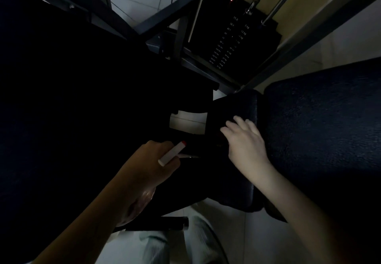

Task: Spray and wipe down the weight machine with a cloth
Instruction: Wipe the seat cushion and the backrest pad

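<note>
The left hand (152, 158), near centre, has its grip clamped round the spray bottle (171, 154), nozzle aimed far-right. The right hand (245, 142) lies with its grip apart, fingers straight, flat on a dark pad (237, 102) of the weight machine (309, 43). Whether a cloth lies under it cannot be told in the dark.
</note>
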Demonstrator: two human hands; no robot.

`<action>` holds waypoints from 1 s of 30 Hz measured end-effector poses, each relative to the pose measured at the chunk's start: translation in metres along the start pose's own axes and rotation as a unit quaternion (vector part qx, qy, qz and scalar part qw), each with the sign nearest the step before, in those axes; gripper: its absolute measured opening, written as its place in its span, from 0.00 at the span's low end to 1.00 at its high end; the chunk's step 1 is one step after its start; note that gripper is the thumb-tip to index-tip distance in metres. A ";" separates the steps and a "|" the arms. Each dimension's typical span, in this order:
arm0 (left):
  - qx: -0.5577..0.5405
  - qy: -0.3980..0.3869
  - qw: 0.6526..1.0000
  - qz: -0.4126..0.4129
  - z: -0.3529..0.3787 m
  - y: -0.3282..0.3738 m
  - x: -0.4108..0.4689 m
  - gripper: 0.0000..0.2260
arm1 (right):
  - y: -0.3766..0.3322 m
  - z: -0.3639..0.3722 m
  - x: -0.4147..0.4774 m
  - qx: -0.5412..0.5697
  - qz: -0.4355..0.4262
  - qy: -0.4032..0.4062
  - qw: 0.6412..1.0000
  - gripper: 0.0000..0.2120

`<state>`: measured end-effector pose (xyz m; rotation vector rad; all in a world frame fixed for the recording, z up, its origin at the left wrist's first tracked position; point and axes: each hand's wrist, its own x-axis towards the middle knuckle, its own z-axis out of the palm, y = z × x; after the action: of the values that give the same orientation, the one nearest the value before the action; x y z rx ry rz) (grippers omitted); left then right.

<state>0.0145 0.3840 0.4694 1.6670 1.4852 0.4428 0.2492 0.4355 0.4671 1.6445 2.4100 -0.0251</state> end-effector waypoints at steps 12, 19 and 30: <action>0.008 -0.001 1.000 -0.020 0.004 0.002 0.003 0.22 | -0.025 0.013 -0.046 -0.016 -0.056 -0.053 0.997 0.28; 0.020 0.001 1.000 -0.012 0.004 0.004 0.002 0.16 | -0.011 -0.004 -0.025 -0.053 0.027 0.026 0.998 0.25; 0.021 -0.008 1.000 -0.010 0.005 -0.003 0.000 0.12 | -0.030 0.006 -0.097 0.005 -0.076 -0.018 0.997 0.18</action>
<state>0.0167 0.3823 0.4643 1.6830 1.5066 0.3900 0.2560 0.3347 0.4769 1.4479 2.5064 -0.0913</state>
